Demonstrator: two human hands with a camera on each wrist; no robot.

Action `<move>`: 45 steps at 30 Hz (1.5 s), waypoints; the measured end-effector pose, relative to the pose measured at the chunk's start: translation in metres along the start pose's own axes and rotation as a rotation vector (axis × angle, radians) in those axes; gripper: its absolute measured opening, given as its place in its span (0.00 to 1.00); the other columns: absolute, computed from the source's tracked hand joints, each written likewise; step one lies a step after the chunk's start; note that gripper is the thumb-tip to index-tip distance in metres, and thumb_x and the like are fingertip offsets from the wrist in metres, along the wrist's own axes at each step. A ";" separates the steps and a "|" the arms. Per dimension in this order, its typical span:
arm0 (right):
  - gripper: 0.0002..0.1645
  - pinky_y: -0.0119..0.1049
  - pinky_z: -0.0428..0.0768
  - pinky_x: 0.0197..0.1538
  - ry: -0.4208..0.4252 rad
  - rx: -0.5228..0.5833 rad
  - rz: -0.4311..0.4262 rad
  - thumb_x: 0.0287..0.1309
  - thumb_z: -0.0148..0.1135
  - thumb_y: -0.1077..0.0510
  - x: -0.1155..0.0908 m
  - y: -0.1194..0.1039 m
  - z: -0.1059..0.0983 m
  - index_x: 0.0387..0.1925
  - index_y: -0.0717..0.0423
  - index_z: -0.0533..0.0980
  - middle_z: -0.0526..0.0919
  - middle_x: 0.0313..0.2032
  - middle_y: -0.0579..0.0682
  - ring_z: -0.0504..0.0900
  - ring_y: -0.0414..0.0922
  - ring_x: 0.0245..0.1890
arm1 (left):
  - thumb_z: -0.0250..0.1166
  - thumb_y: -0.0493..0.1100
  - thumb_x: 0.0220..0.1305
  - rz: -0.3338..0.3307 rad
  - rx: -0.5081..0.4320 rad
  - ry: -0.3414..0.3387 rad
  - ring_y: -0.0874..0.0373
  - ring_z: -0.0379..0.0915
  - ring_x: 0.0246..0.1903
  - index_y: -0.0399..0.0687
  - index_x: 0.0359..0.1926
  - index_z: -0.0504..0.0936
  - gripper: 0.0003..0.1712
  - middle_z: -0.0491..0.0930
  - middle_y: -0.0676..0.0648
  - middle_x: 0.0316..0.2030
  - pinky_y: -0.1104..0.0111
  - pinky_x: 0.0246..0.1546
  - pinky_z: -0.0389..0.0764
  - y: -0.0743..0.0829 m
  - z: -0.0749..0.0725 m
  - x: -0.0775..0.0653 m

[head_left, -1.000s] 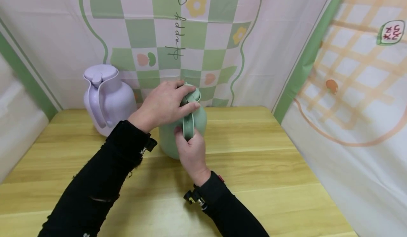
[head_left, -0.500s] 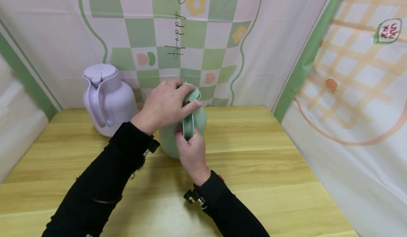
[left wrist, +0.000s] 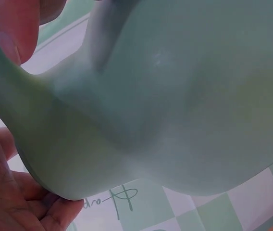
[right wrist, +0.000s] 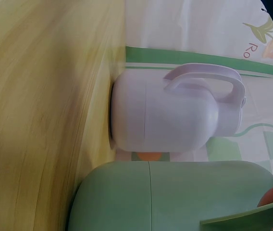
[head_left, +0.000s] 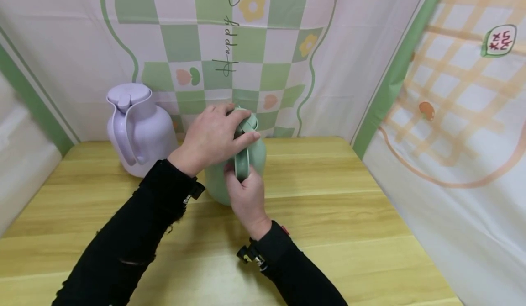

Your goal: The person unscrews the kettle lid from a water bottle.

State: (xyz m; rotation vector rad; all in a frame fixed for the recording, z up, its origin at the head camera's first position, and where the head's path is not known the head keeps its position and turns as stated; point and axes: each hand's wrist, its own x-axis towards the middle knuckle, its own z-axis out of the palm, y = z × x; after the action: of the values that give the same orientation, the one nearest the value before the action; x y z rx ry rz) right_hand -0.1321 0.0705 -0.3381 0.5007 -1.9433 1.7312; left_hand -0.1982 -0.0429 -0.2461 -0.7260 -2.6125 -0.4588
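Observation:
A pale green thermos jug [head_left: 218, 185] stands upright on the table, its handle [head_left: 242, 165] turned toward me. From the left, my left hand [head_left: 211, 137] reaches over the jug's lid [head_left: 250, 122], fingers across the far side and thumb on the near side. Its fingertips [left wrist: 64, 211] hook under the rim in the left wrist view. Lower down, my right hand [head_left: 248, 198] grips the handle, its curled fingers partly hidden. The right wrist view shows the green jug's body [right wrist: 127, 197] lying sideways in the picture, with a seam around it.
A lilac thermos jug [head_left: 149, 130] stands upright at the back left, left of my left hand. The wooden table [head_left: 328, 205] ends at a patterned cloth [head_left: 283, 4] behind. Another cloth hangs along the right side.
The left hand and forearm have shifted very slightly on the lid. The right hand keeps its grip, and both jugs stand where they were.

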 end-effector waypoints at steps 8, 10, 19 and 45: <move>0.25 0.35 0.56 0.23 -0.019 0.009 -0.025 0.66 0.55 0.59 0.002 0.026 0.002 0.15 0.53 0.57 0.54 0.13 0.43 0.52 0.43 0.15 | 0.47 0.73 0.65 0.062 -0.034 0.009 0.42 0.66 0.60 0.53 0.66 0.74 0.40 0.72 0.37 0.61 0.50 0.60 0.66 -0.004 -0.001 0.000; 0.25 0.35 0.57 0.23 -0.019 0.007 -0.029 0.67 0.55 0.57 0.002 0.033 0.002 0.15 0.52 0.57 0.55 0.13 0.44 0.53 0.43 0.15 | 0.48 0.72 0.66 0.079 -0.031 0.002 0.42 0.66 0.60 0.52 0.66 0.74 0.40 0.71 0.36 0.61 0.50 0.61 0.66 -0.006 -0.002 0.001; 0.27 0.37 0.58 0.22 -0.019 -0.003 -0.039 0.68 0.54 0.48 0.001 0.038 0.002 0.16 0.51 0.56 0.55 0.14 0.47 0.54 0.44 0.14 | 0.46 0.72 0.66 0.135 -0.089 -0.130 0.42 0.58 0.67 0.54 0.70 0.69 0.41 0.63 0.36 0.69 0.49 0.65 0.63 -0.018 -0.007 0.007; 0.25 0.35 0.57 0.23 0.010 0.001 -0.002 0.66 0.54 0.61 0.000 0.003 0.000 0.15 0.52 0.56 0.54 0.14 0.41 0.54 0.43 0.14 | 0.45 0.74 0.65 0.123 -0.079 -0.176 0.46 0.57 0.69 0.60 0.69 0.71 0.40 0.63 0.41 0.70 0.51 0.65 0.64 -0.020 -0.009 0.012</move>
State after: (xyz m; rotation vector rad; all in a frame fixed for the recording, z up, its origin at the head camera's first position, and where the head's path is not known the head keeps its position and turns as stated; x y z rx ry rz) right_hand -0.1339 0.0704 -0.3402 0.4937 -1.9349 1.7298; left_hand -0.2161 -0.0579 -0.2367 -0.9888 -2.7032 -0.4833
